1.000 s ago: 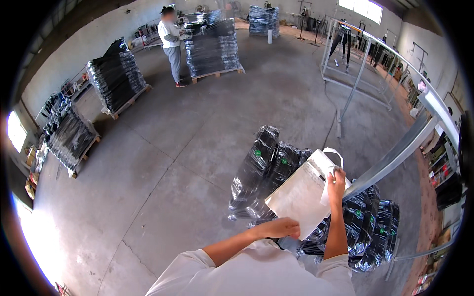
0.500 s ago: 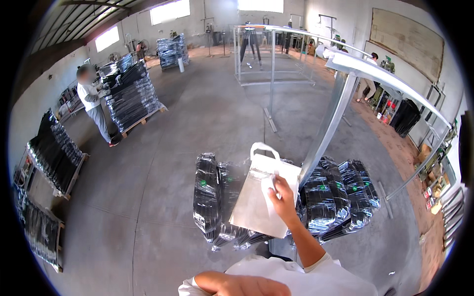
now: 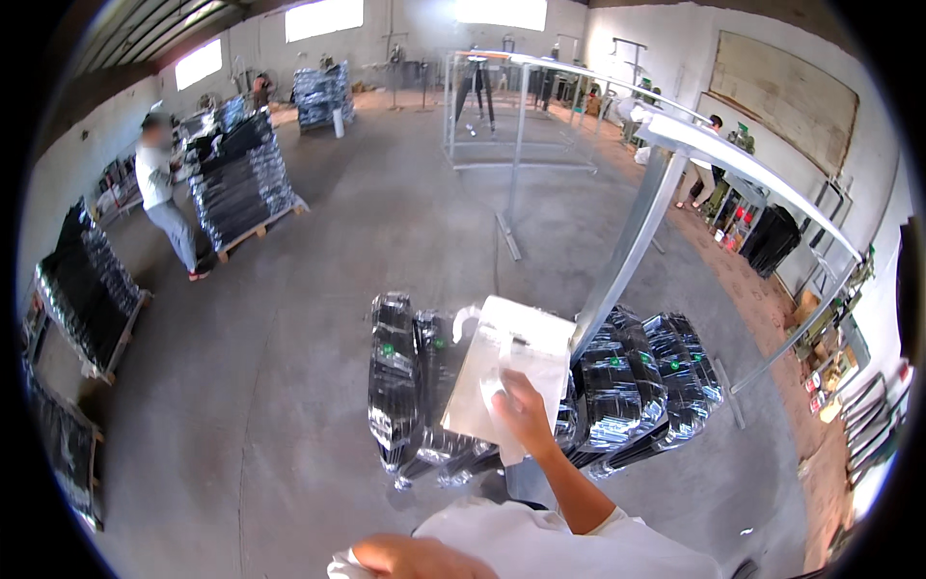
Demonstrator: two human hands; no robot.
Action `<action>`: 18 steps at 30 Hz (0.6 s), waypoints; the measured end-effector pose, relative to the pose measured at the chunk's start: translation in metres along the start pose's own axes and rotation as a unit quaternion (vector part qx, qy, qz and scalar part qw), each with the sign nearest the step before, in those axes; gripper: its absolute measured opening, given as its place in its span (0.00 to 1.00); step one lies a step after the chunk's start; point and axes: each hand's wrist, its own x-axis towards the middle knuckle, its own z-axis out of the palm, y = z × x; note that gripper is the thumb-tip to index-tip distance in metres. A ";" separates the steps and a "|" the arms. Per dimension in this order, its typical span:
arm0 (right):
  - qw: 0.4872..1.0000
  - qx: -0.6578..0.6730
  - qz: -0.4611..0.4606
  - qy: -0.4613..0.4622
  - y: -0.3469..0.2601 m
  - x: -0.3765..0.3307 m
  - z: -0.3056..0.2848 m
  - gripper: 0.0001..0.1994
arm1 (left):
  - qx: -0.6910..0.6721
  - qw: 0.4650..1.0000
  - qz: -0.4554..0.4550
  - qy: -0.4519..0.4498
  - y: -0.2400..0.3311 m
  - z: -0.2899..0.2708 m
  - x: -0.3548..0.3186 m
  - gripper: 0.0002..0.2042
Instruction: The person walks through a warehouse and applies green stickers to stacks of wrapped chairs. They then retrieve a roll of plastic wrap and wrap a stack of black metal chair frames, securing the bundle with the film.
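My right hand (image 3: 522, 409) is closed around a small, white, roll-like thing (image 3: 493, 389), its exact kind unclear. The hand is over a pale, flat stack of sheets or board (image 3: 529, 330), which lies tilted on top of film-wrapped black bundles. A pale strip runs down the stack by my fingers. A curled white strip (image 3: 466, 322) sticks out at the stack's upper left edge. Low at the bottom edge, my left hand (image 3: 422, 557) is in front of my white top; its fingers are cut off by the picture's edge.
Black bundles (image 3: 394, 386) in shiny film surround the stack. A metal post (image 3: 632, 241) rises right behind it, carrying a long rail (image 3: 762, 164). Wrapped pallet loads (image 3: 236, 183) stand at left, with a person (image 3: 164, 198) beside one. Another person (image 3: 702, 169) is at far right.
My right hand has moved slightly down and left with the white roll-like thing. The white strip that looped above the stack now curls at its upper left. The whole view has shifted a little.
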 end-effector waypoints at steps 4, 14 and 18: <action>0.996 0.054 0.070 0.033 0.011 -0.007 -0.016 0.18 | 0.125 0.991 -0.026 -0.041 0.013 -0.040 0.021 0.11; 0.989 0.116 0.075 -0.043 -0.012 0.001 0.008 0.22 | 0.405 0.897 0.165 0.068 0.038 0.013 0.036 0.20; 0.989 0.120 0.080 -0.034 -0.011 0.004 -0.004 0.21 | 0.444 0.874 0.184 0.069 0.033 0.011 0.047 0.22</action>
